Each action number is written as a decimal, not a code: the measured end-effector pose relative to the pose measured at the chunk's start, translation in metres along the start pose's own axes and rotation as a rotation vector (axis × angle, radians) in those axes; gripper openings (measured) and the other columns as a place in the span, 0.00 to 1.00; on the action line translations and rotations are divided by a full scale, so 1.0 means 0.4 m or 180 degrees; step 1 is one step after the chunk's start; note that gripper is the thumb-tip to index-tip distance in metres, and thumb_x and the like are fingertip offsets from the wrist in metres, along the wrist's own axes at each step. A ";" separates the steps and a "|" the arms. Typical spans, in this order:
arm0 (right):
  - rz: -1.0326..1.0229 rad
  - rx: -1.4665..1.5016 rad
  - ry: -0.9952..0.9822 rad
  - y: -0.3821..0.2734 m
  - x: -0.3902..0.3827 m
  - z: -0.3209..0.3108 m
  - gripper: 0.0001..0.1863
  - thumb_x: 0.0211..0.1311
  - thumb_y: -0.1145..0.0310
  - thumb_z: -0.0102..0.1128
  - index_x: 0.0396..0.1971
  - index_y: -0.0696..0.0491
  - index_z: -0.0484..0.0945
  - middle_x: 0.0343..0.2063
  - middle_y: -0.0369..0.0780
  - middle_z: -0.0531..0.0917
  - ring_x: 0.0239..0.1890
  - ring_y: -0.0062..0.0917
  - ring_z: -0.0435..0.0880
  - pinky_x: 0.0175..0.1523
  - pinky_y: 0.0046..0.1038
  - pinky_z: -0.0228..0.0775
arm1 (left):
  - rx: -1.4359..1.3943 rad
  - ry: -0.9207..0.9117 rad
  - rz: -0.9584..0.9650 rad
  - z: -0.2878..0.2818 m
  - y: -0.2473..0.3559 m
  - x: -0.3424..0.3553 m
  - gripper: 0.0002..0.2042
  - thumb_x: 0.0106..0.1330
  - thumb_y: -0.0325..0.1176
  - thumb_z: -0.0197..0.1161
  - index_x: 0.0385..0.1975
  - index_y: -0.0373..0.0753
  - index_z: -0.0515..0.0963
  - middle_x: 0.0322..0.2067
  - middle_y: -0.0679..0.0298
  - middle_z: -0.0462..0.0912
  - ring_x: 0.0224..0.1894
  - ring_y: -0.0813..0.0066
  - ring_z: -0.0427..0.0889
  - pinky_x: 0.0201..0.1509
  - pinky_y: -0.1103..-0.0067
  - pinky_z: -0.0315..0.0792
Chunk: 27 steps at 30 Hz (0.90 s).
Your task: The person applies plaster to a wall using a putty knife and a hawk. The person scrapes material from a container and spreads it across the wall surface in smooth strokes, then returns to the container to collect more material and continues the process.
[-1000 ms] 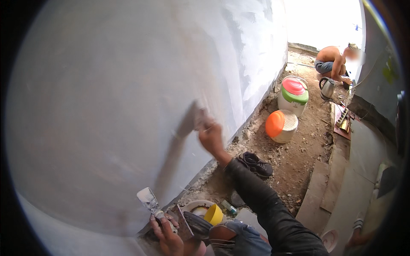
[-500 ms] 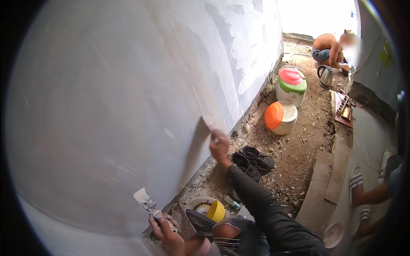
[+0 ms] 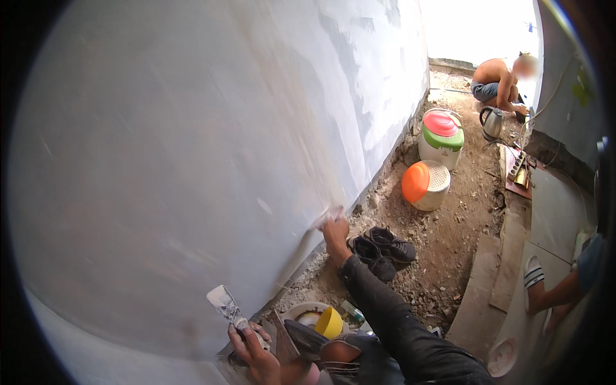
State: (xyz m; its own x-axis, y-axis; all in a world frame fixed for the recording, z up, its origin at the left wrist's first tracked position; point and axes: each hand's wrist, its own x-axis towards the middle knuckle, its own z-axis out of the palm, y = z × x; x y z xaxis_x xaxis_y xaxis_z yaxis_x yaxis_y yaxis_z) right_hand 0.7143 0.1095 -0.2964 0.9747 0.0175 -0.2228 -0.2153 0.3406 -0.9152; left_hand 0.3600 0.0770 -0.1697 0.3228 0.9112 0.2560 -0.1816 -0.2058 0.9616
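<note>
In my left hand (image 3: 255,356), low in the view, is a putty knife (image 3: 223,300); its pale, smeared blade points up and left and stands apart from the wall. My right hand (image 3: 336,236) reaches forward at the foot of the grey, freshly skimmed wall (image 3: 160,160). Its fingers close on a flat, pale putty blade (image 3: 321,220), blurred and pressed to the wall; the hand hides much of it. Brownish streaks run down the wall to that spot. Just right of this hand lies a pair of dark shoes (image 3: 384,250).
Beside my knees sit a yellow bowl (image 3: 329,323) and a white basin (image 3: 301,310). Farther along the dirt path stand an orange-lidded tub (image 3: 427,186), a pink-and-green-lidded bucket (image 3: 441,138) and a kettle (image 3: 491,122). One person (image 3: 495,80) crouches beyond; another's sandalled foot (image 3: 534,279) is at right.
My right hand has moved down and slightly right along the wall, nearer its bottom edge. The left hand still holds the putty knife, nearly unmoved. The view has shifted slightly.
</note>
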 end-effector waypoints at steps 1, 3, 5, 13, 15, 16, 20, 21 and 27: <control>-0.0461 -0.0333 -0.0209 -0.054 0.012 0.033 0.10 0.66 0.72 0.55 0.37 0.64 0.80 0.23 0.47 0.84 0.25 0.26 0.83 0.31 0.33 0.73 | 0.0000 -0.0016 0.0023 -0.004 -0.003 0.002 0.17 0.77 0.38 0.50 0.59 0.35 0.65 0.34 0.64 0.72 0.28 0.80 0.69 0.28 0.83 0.65; -0.1343 -0.0734 -0.0559 -0.185 -0.052 0.076 0.09 0.67 0.75 0.53 0.38 0.65 0.79 0.22 0.44 0.83 0.22 0.23 0.81 0.28 0.31 0.71 | -0.0004 0.0044 -0.0004 -0.022 -0.007 -0.002 0.17 0.77 0.37 0.50 0.59 0.35 0.65 0.33 0.64 0.72 0.28 0.80 0.69 0.28 0.83 0.64; -0.2408 -0.1047 -0.0847 -0.263 -0.164 0.096 0.07 0.64 0.76 0.55 0.38 0.61 0.80 0.23 0.48 0.83 0.24 0.34 0.83 0.30 0.34 0.72 | -0.0091 0.0136 -0.0051 -0.018 -0.014 -0.005 0.17 0.77 0.37 0.50 0.59 0.35 0.65 0.33 0.64 0.71 0.28 0.80 0.70 0.28 0.83 0.64; -0.3479 -0.1693 -0.2491 -0.048 -0.344 -0.051 0.20 0.65 0.74 0.56 0.57 0.54 0.78 0.43 0.48 0.85 0.48 0.43 0.84 0.52 0.41 0.77 | -0.0107 0.0218 0.0054 -0.010 -0.010 -0.008 0.18 0.76 0.37 0.51 0.60 0.34 0.64 0.33 0.64 0.72 0.28 0.79 0.70 0.28 0.82 0.64; -0.2670 -0.1370 -0.1368 0.015 -0.259 -0.079 0.17 0.67 0.73 0.53 0.53 0.56 0.80 0.39 0.48 0.86 0.44 0.42 0.86 0.50 0.39 0.78 | -0.0043 0.0199 0.0139 -0.023 -0.008 -0.008 0.18 0.77 0.37 0.51 0.59 0.34 0.64 0.33 0.64 0.72 0.28 0.80 0.70 0.27 0.82 0.64; -0.1410 -0.1244 -0.0950 0.019 -0.217 -0.087 0.15 0.67 0.73 0.54 0.50 0.60 0.81 0.38 0.47 0.87 0.39 0.35 0.85 0.44 0.35 0.77 | -0.0019 0.0221 0.0132 -0.031 -0.007 -0.008 0.18 0.77 0.37 0.51 0.59 0.35 0.64 0.32 0.64 0.72 0.27 0.80 0.70 0.27 0.82 0.64; -0.0870 -0.0272 0.0262 0.035 0.075 -0.061 0.17 0.66 0.70 0.53 0.48 0.65 0.80 0.28 0.44 0.85 0.30 0.27 0.82 0.35 0.35 0.72 | -0.0111 0.0112 -0.0005 -0.007 0.006 0.002 0.18 0.76 0.37 0.51 0.59 0.33 0.64 0.33 0.63 0.72 0.26 0.80 0.70 0.25 0.81 0.65; -0.1030 -0.0246 0.0115 -0.008 0.072 -0.015 0.16 0.66 0.71 0.53 0.48 0.65 0.80 0.27 0.45 0.85 0.28 0.27 0.81 0.34 0.34 0.71 | -0.0069 0.0123 0.0044 -0.023 -0.001 0.003 0.19 0.76 0.37 0.51 0.60 0.33 0.63 0.34 0.62 0.73 0.26 0.79 0.70 0.25 0.82 0.65; -0.3522 -0.0797 -0.0516 -0.180 -0.194 0.163 0.19 0.56 0.81 0.55 0.48 0.53 0.81 0.41 0.47 0.85 0.46 0.45 0.83 0.47 0.42 0.77 | 0.1292 0.0012 0.0491 -0.114 0.011 -0.030 0.21 0.74 0.39 0.58 0.60 0.31 0.71 0.44 0.47 0.78 0.43 0.55 0.79 0.44 0.67 0.75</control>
State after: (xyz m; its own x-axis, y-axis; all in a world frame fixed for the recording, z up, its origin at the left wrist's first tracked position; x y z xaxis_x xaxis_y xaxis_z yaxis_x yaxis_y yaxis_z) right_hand 0.6579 0.1448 -0.1915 0.6298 -0.0480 0.7752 0.7767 0.0484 -0.6280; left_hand 0.3130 0.0814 -0.1730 0.3170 0.8598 0.4002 0.1529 -0.4628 0.8732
